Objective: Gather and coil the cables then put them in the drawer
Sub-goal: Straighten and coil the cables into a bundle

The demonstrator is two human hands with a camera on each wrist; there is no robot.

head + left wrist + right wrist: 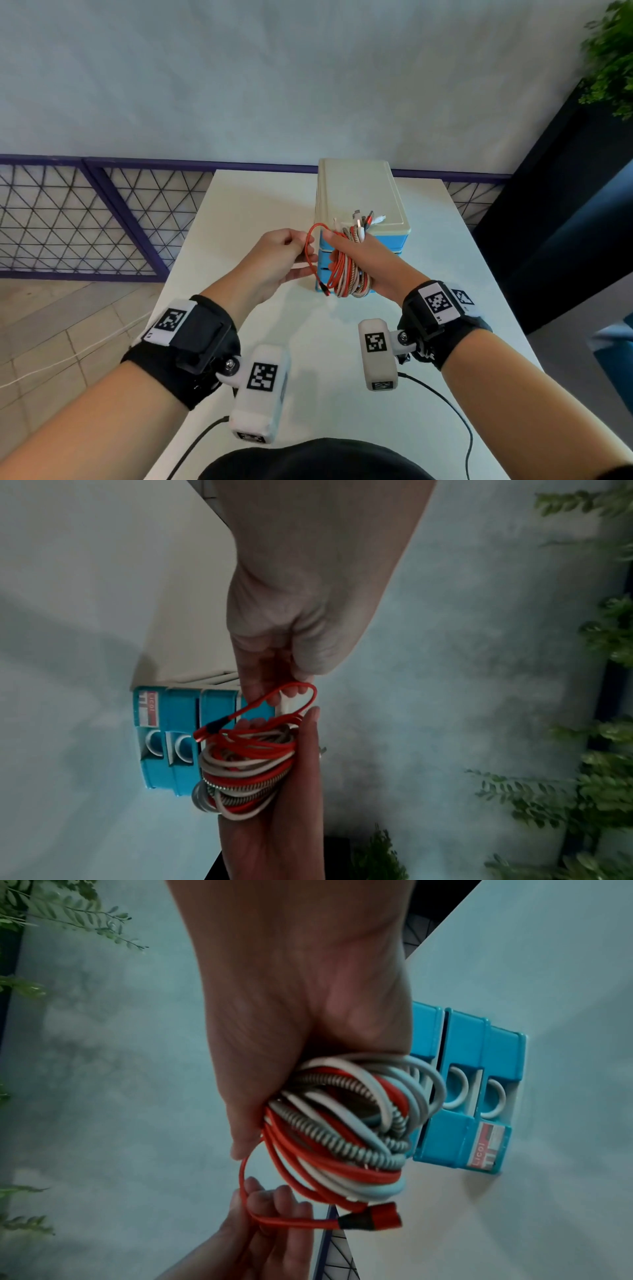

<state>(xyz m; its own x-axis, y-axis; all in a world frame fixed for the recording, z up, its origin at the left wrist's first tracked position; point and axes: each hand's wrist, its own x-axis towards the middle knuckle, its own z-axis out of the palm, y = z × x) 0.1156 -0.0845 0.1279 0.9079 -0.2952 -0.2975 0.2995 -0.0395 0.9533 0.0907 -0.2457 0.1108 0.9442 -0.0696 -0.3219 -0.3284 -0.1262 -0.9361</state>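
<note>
My right hand (356,260) grips a coiled bundle of cables (346,270), red, white and braided, held upright in front of the blue drawer unit (397,240). The same bundle (346,1123) fills my right palm in the right wrist view, and shows as loops (246,764) in the left wrist view. My left hand (284,253) pinches the loose end of the red cable (310,246), which arcs from the bundle. Its red plug (373,1219) hangs free below. Cable plugs (366,219) stick up above my right fingers. All three blue drawers (469,1085) appear closed.
The drawer unit has a cream top (359,192) and stands on a white table (260,205). A purple-framed mesh railing (85,219) lies to the left, a dark partition (555,222) and green plant (613,54) to the right. Black leads (445,401) trail from my wrist cameras.
</note>
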